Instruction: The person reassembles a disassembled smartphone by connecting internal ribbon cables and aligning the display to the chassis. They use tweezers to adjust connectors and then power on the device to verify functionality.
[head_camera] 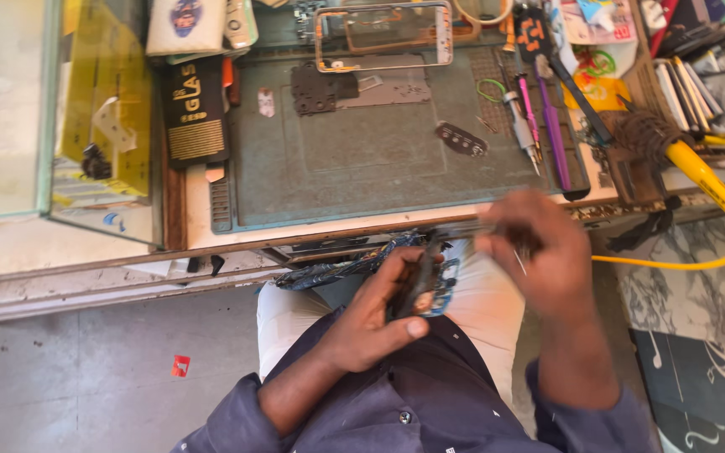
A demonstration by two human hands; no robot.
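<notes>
over the lap, just below the bench edge, the left hand (pixel 375 323) was curled around a small dark phone part (pixel 423 285), thumb pressed across its lower end, fingers wrapped behind it. the part stood nearly upright with a slight lean to the right, its long axis running away from the body toward the bench. the right hand (pixel 547 252) hovered just beside it on the right, blurred, fingers pinched on what seemed a thin tool (pixel 463 228) pointing left at the part's top; how tight that pinch was i could not tell. the right hand was the nearer one to the upper end. on the green mat (pixel 362 159) lay a phone frame (pixel 383 35) at the far edge. left of the mat sat a black box with gold lettering (pixel 196 113), a yellow card behind glass (pixel 106 92), and a white pouch with a round blue mark (pixel 186 25).
</notes>
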